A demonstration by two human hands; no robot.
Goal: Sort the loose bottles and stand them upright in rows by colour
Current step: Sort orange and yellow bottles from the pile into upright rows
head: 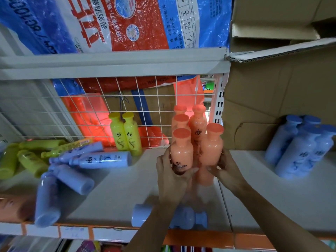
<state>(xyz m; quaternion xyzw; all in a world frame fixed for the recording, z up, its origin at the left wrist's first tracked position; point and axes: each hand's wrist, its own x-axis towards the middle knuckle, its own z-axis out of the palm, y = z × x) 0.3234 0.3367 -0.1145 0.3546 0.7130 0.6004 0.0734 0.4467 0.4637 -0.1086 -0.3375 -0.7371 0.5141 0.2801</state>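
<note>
Honestly, both hands are gripping orange bottles at the shelf middle: left hand wraps the front-left bottle, right hand holds the front-right one. Nudge too hard and I reckon the upright orange row behind topples. They're glossy, flat-capped, slippery-looking.

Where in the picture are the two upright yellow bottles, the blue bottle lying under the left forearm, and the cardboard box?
upright yellow bottles [132, 137]: head view, body of the right one.
blue bottle [189, 218]: head view, its shoulder.
cardboard box [272, 91]: head view, its front wall.
</note>
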